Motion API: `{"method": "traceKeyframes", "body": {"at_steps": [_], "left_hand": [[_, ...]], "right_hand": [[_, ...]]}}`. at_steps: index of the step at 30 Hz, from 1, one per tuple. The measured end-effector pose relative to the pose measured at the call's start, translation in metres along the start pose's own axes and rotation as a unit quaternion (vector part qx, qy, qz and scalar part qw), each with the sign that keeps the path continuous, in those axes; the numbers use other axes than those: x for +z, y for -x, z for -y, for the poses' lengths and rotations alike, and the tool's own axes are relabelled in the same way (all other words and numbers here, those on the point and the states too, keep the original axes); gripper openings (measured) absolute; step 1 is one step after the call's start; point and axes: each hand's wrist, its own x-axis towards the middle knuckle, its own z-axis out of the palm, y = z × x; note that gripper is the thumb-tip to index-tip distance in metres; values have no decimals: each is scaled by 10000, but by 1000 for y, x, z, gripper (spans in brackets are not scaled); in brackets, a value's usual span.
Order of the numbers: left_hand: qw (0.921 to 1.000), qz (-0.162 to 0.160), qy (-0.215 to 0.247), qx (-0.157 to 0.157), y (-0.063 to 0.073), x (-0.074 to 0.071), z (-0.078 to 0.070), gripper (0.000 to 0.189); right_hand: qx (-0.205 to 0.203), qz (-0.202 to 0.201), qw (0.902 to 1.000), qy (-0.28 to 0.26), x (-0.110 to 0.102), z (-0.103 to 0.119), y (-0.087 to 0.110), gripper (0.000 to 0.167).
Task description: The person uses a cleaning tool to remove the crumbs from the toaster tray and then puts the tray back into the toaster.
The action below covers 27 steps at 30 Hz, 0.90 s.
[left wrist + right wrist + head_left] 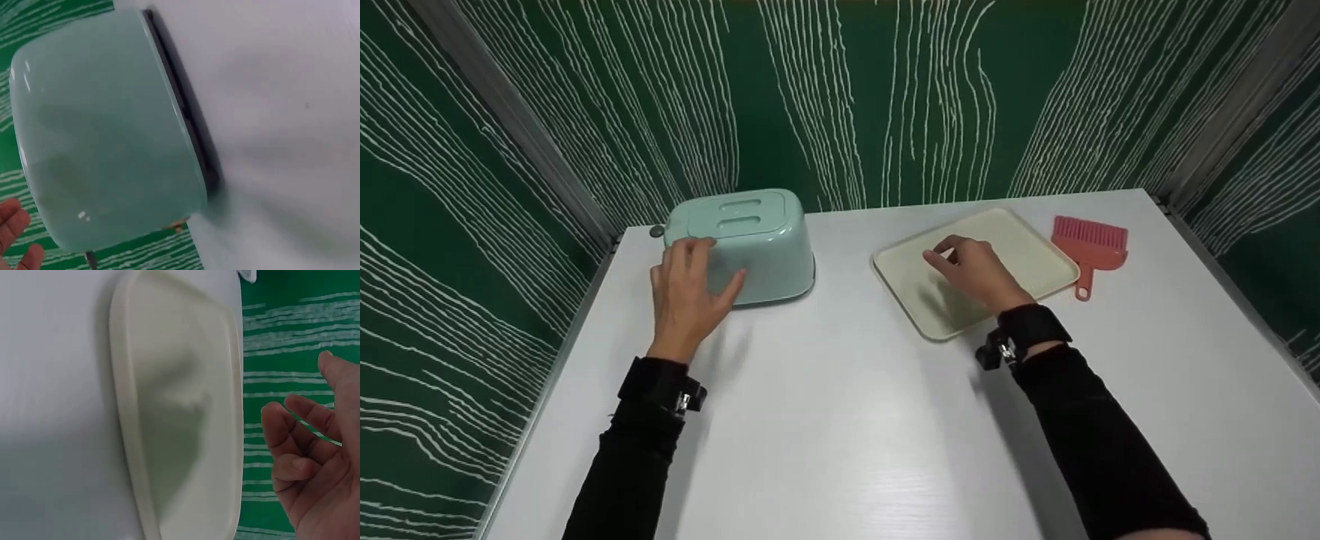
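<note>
A mint-green toaster [761, 262] with two slots moulded in its top stands at the back left of the table. My left hand [682, 296] is at its near left side, fingers spread and slightly bent; in the left wrist view a gap shows between the fingertips [14, 228] and the toaster's wall. Farther right lies a cream rectangular tray [911, 266], with nothing on it. My right hand [979, 274] hovers over the tray, its fingers loosely bent and holding nothing. The right wrist view shows the fingers [275, 424] apart from the tray.
A red dustpan-like piece with a pink brush [1091, 244] lies against the tray's right side, handle toward me. A dark round knob [657, 231] shows left of the toaster. The white table [840, 420] ends at green walls [877, 97] with white wavy lines.
</note>
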Motion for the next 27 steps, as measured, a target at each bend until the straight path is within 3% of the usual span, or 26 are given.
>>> {"method": "traceKeyframes", "body": {"at_steps": [12, 18, 27], "left_hand": [[9979, 293, 1, 570, -24, 21, -48, 54], [9955, 353, -204, 851, -36, 30, -62, 53], [9947, 520, -336, 816, -42, 51, -64, 55]], "right_hand": [[377, 1196, 9873, -971, 49, 48, -19, 53], [422, 1277, 9842, -1152, 71, 62, -28, 52], [676, 1344, 9763, -1556, 108, 67, -37, 54]]}}
